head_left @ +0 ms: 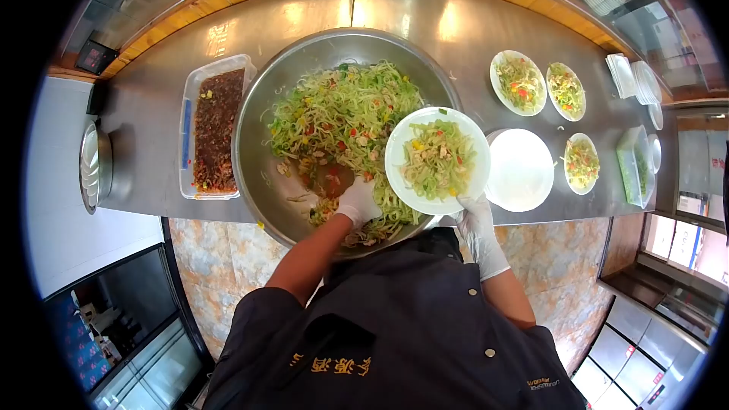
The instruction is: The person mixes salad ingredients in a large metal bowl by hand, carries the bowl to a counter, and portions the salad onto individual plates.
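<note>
My left hand (359, 201), in a white glove, reaches into the large metal bowl (266, 201); its fingertips are hidden among the shredded green salad (342, 106) with red and yellow bits. Reddish liquid lies beside that hand. My right hand (475, 220), also gloved, grips the near rim of a white plate (393, 159), which holds a mound of the same salad. The plate is over the bowl's right edge. Just right of it lies a round white stack of plates (521, 171).
Left of the bowl stands a clear tub (184, 137) of dark red sauce. Three filled plates (519, 106) (566, 91) (582, 163) sit to the right. Further right are a clear container (632, 167) with greens and white dishes (644, 82). A metal basin (104, 167) stands far left.
</note>
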{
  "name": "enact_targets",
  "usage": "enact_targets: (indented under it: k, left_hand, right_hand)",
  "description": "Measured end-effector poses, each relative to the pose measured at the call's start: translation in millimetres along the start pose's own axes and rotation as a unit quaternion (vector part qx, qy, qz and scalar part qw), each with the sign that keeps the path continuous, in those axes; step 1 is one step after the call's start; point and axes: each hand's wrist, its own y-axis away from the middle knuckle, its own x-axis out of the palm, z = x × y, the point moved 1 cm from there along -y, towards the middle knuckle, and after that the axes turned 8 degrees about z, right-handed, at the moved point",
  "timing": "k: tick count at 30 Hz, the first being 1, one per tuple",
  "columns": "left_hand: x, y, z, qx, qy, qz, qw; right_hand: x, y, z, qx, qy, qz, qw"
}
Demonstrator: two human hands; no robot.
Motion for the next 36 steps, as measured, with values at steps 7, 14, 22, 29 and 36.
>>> enact_targets:
  k: [7, 14, 22, 29, 36]
  left_hand:
    - [-20, 22, 29, 0.12, 0.543, 0.125, 0.822]
    - [-94, 36, 58, 0.134, 0.46, -0.066, 0.875]
    - [-158, 95, -1, 0.228, 0.411, -0.139, 0.871]
    - [-145, 91, -110, 0.199, -0.185, -0.255, 0.928]
    - [-160, 111, -133, 0.196, -0.221, -0.228, 0.928]
  right_hand:
    - [0, -1, -3, 0.016, -0.018, -0.011, 1.0]
    - [20, -19, -11, 0.022, -0.032, 0.051, 0.998]
    - [48, -40, -35, 0.066, -0.065, 0.102, 0.99]
    - [71, -43, -60, 0.084, -0.075, 0.133, 0.985]
    - [67, -39, -44, 0.085, -0.069, 0.099, 0.989]
